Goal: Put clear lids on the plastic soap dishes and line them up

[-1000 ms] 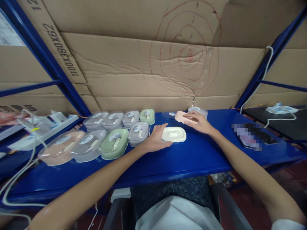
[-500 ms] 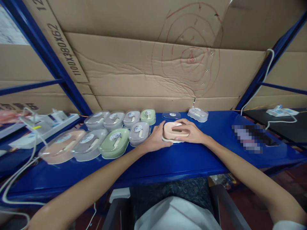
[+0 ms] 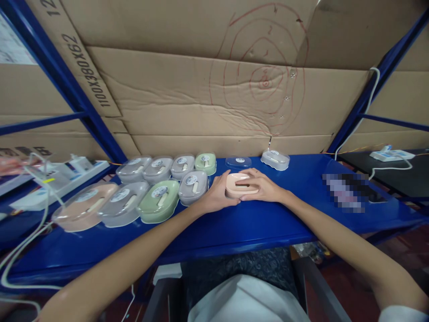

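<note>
A small peach plastic box (image 3: 241,189) with rounded corners sits at the middle of the blue table, between my two hands. My left hand (image 3: 218,195) is curled against its left side, thumb along the near edge. On the other side, my right hand (image 3: 264,186) grips the right wall, with fingers reaching over the top and a dark gap showing beneath them. My fingers hide parts of both ends. Just behind the box lies a clear oval lid (image 3: 231,162) with a round label.
At left stand two rows of lidded boxes, among them a green box (image 3: 159,203) and a larger peach box (image 3: 85,210). A grey box (image 3: 275,160) stands at the back right. Power strips (image 3: 60,183) and white cables lie far left; a blurred-out item (image 3: 346,192) lies right.
The peach box has settled lower between my hands, and the pale rim that showed beneath it is now out of sight. Both hands keep their hold.
</note>
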A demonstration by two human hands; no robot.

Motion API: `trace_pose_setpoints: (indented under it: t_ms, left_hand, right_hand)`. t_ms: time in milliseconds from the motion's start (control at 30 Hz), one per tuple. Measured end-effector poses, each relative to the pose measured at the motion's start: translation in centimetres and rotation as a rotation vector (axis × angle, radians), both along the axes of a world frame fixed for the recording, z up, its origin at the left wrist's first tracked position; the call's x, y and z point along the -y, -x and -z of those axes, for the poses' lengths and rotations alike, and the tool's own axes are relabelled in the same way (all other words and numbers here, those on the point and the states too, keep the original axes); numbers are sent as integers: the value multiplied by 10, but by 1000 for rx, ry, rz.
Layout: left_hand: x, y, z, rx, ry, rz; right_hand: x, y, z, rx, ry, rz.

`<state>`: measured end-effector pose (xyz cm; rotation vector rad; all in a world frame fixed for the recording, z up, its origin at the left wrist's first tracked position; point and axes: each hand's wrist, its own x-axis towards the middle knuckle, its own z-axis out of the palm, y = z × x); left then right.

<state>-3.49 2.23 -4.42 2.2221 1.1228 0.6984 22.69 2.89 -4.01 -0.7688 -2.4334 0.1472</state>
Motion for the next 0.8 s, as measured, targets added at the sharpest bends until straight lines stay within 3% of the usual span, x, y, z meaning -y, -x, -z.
trace_pose_setpoints:
  t_ms: [433,600,700,800]
  left_hand:
    - [1,-2,-1,-1,-23,1]
    - [-1,0,2,-33,-27,6]
    - [0,0,1,-44,-37,8]
    - [3,-1,-3,-60,-34,4]
  right_hand:
    - [-2,2,8,39,22,-12]
    - [-5,1,2,-116,111,-15]
    - [-15,-8,4,-228,108,102]
    - [-29,-20,12,-170,69,289]
